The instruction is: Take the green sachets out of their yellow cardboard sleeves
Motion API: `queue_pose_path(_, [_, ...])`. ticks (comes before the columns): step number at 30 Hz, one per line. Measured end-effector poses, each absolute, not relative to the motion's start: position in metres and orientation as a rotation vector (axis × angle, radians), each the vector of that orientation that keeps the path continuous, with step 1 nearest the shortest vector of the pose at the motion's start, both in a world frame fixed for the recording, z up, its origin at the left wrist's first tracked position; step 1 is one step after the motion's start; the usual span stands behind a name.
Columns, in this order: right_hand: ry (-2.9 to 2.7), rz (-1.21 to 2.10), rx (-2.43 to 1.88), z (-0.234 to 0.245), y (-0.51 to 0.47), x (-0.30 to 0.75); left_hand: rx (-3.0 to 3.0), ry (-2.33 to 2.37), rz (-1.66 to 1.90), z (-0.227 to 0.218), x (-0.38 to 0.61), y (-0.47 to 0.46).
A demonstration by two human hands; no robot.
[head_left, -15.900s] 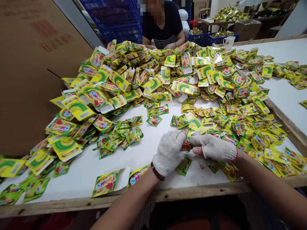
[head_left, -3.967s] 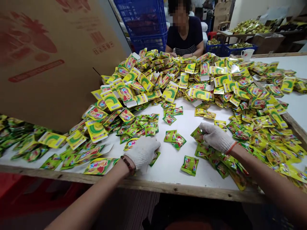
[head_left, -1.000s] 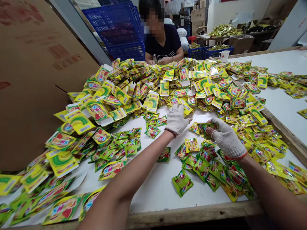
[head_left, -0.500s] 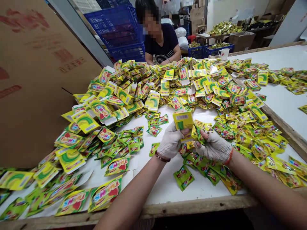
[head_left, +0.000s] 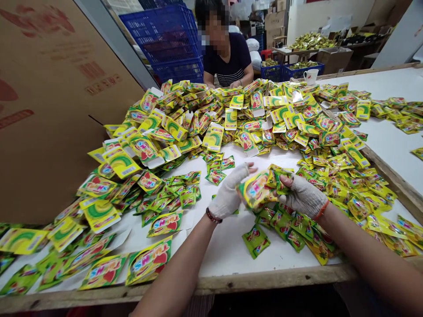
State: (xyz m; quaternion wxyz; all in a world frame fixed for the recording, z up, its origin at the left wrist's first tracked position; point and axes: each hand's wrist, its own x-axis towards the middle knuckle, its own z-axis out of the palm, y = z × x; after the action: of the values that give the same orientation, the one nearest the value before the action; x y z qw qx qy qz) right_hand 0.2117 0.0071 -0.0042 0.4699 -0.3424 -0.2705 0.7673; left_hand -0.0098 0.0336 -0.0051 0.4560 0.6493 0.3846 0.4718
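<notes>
My left hand, in a white fingerless glove, is open with thumb and fingertips stretched out. A small yellow-green box with TWINS lettering is beside its palm, smeared by motion; whether the palm bears it, I cannot tell. My right hand, gloved the same way, is closed on small green-and-yellow sachets, thumb on top, close to the box's right end. Beneath the hands, green sachets lie on the white table. To the right spreads a heap of yellow sachets.
A large pile of yellow boxes spans the table's far side. At left stands a big cardboard carton. Wooden strips edge the white tabletop. Across the table sits another person, near blue crates and a white mug.
My left thumb has lifted off the box, and that hand has opened. The box has turned from its barcode side to its lettered face and dropped lower. My right hand keeps hold of the sachets.
</notes>
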Motion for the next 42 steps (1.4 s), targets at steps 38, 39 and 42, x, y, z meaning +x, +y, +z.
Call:
queue_pose_path(38, [-1.893, 0.127, -1.445, 0.006, 0.004, 0.213, 2.312, 1.553, 0.742, -0.018, 0.038, -0.016])
queue_pose_path(39, [-1.863, 0.142, -1.460, 0.006, 0.005, 0.215, 2.311, 1.538, 0.759, -0.018, 0.037, -0.015])
queue_pose_path(42, [-1.896, 0.046, -1.457, 0.004, 0.004, 0.214, 2.296, 1.535, 0.767, -0.019, 0.039, -0.017])
